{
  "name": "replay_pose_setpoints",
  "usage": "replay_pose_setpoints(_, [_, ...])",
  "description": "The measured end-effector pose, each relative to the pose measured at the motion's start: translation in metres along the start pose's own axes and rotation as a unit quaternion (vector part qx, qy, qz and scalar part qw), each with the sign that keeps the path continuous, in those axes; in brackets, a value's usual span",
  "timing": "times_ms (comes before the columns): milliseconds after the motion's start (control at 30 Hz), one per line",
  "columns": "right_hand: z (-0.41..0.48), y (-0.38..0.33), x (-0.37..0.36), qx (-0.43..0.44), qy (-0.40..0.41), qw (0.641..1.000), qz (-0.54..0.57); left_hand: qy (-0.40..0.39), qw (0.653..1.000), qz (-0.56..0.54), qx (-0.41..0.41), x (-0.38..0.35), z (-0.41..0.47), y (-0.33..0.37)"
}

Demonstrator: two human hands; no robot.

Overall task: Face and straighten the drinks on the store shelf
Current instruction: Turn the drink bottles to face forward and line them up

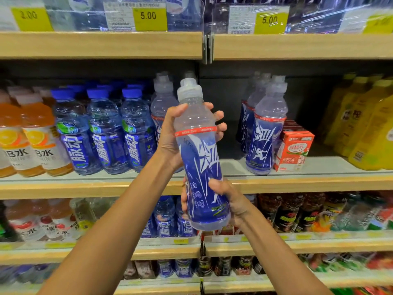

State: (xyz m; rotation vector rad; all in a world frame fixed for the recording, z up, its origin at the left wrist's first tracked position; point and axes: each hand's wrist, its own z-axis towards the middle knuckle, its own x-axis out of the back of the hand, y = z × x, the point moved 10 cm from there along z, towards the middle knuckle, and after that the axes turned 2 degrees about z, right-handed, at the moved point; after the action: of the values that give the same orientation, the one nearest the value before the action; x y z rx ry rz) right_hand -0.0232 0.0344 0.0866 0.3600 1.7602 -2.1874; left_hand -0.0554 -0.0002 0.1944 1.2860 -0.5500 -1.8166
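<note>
While the left hand point(170, 135) is gripping the top of the blue bottle point(204, 158), the right hand point(231, 201) is gripping its bottom. It is leaning a little.

Tiered store shelving fills the view, each tier fronted by a pale wood-grain edge strip point(100, 44). The middle tier has a flat light-grey shelf board point(331, 165) backed by a dark, shadowed rear panel point(223, 99). A grey metal bracket point(208, 48) marks the seam between two bays. Yellow paper price labels point(148, 19) sit in glossy clear plastic holders point(240, 18), streaked with reflected light.
</note>
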Motion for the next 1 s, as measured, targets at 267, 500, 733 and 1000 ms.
replay_pose_setpoints(267, [-0.021,-0.035,0.048,0.09,0.252,0.937,-0.223,0.313,0.863,0.388,-0.078,0.043,-0.028,0.038])
replay_pose_setpoints(500, [-0.033,-0.06,0.047,0.169,0.385,0.798,-0.431,0.361,0.811,0.434,-0.154,0.015,-0.024,0.031])
replay_pose_setpoints(733, [-0.029,-0.059,0.041,0.184,0.314,0.845,-0.391,0.398,0.842,0.317,-0.18,0.023,-0.021,0.035])
replay_pose_setpoints(1000, [-0.009,-0.012,0.029,-0.021,0.048,0.998,0.034,0.162,0.98,0.114,-0.014,0.016,0.006,0.014])
